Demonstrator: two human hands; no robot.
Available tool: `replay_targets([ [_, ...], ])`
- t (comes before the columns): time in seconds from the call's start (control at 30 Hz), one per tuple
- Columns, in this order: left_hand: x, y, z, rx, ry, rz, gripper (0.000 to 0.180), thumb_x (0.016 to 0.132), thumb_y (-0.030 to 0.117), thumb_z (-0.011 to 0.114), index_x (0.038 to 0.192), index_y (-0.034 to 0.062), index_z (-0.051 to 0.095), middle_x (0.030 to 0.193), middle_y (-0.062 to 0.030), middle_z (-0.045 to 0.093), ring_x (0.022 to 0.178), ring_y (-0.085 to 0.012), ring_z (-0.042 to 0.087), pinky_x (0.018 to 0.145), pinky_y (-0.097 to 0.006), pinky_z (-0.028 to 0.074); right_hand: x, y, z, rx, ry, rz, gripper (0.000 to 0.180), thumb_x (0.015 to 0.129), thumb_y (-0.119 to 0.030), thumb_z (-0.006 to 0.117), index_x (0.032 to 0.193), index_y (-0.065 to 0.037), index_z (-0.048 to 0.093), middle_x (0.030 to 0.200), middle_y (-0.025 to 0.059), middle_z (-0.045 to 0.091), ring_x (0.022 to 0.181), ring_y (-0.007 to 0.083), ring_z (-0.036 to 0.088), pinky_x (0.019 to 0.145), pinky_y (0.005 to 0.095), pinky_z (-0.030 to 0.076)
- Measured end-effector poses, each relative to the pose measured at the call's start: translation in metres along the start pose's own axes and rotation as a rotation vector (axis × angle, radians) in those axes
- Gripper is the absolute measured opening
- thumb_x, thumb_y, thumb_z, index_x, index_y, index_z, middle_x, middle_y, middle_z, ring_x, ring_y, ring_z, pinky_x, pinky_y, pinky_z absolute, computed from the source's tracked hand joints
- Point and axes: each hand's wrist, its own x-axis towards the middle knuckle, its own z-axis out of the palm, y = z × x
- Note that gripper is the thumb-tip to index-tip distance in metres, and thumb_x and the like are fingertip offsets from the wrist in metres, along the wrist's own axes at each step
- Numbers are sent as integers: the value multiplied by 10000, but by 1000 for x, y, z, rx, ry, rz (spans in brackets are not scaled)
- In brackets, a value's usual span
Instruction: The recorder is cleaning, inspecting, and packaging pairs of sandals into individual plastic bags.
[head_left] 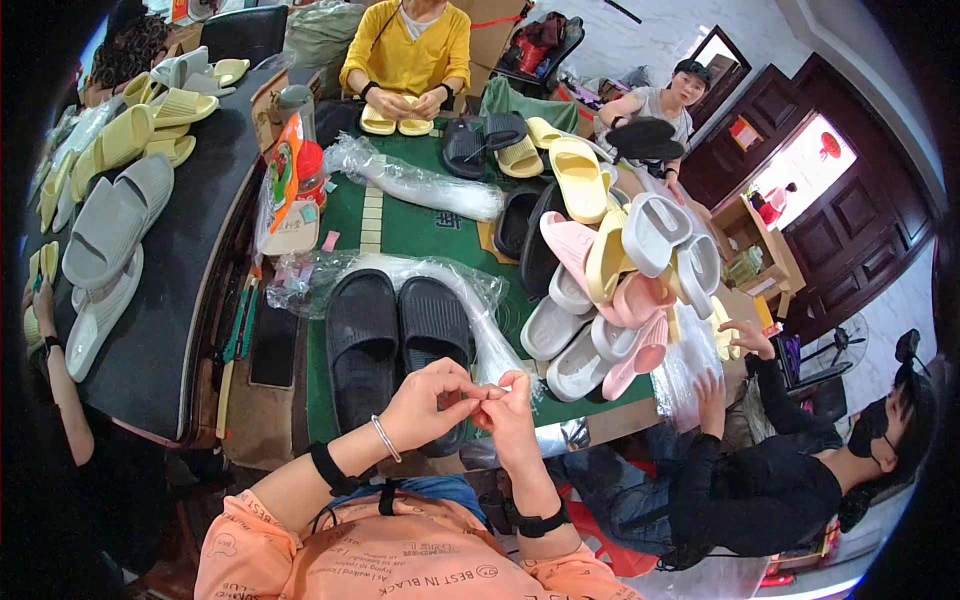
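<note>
My left hand point(432, 405) and my right hand point(512, 425) meet fingertip to fingertip above the near edge of the green table point(408, 235). Both are closed in a pinch; what lies between the fingers is too small to make out. Just beyond and partly under my left hand, a pair of black slide slippers point(362, 340) lies side by side with toes away from the heels near me. Clear plastic bags point(480, 315) are bunched behind and beside the slippers, reaching close to my right hand.
A heap of yellow, pink, white and black slippers point(590, 270) rises at the right. More plastic bags point(425, 180) lie farther back. At left are a phone point(273, 350), a green cutter point(240, 320) and a red-lidded jar point(310, 165). Several people work around; one holds yellow slippers point(396, 118).
</note>
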Motion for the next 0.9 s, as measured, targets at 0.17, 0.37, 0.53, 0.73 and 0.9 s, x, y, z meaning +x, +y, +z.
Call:
replay_targets([
  [0.17, -3, -18, -5, -352, -118, -484, 91, 762, 51, 574, 835, 2, 599, 736, -30, 591, 640, -75, 541, 548, -201, 450, 3, 9, 2, -77, -58, -4, 284, 735, 85, 372, 913, -86, 232, 734, 63, 467, 574, 75, 407, 485, 190, 329],
  [0.37, -4, -27, -17, -283, -157, -416, 122, 799, 96, 533, 814, -19, 571, 671, -32, 582, 595, -67, 524, 536, -214, 446, 3, 11, 10, -275, -137, 27, 155, 781, 13, 439, 857, -68, 332, 710, 21, 455, 584, 59, 407, 517, 181, 348],
  [0.53, -7, -48, -50, -244, 51, -444, 101, 793, 74, 532, 815, -16, 572, 674, -21, 564, 594, -60, 496, 546, -197, 427, 3, 10, 13, -417, -385, 107, 147, 841, -26, 373, 937, -15, 484, 806, 50, 548, 615, 59, 425, 576, 175, 360],
  [0.73, 43, -73, -105, 244, 353, -87, 138, 756, 69, 537, 864, 14, 602, 744, -94, 607, 660, -172, 568, 612, -278, 450, 12, 51, 37, -457, -446, 93, 304, 759, 45, 369, 1032, 9, 499, 867, 72, 566, 683, 99, 479, 651, 219, 416],
  [0.9, 71, -117, -130, 734, 98, -512, 303, 789, 268, 457, 799, 9, 614, 845, -208, 580, 798, -354, 553, 721, -381, 446, 52, 105, 74, -644, -395, -60, 427, 732, 52, 345, 1158, 80, 360, 1051, 205, 493, 703, 193, 540, 700, 277, 430],
])
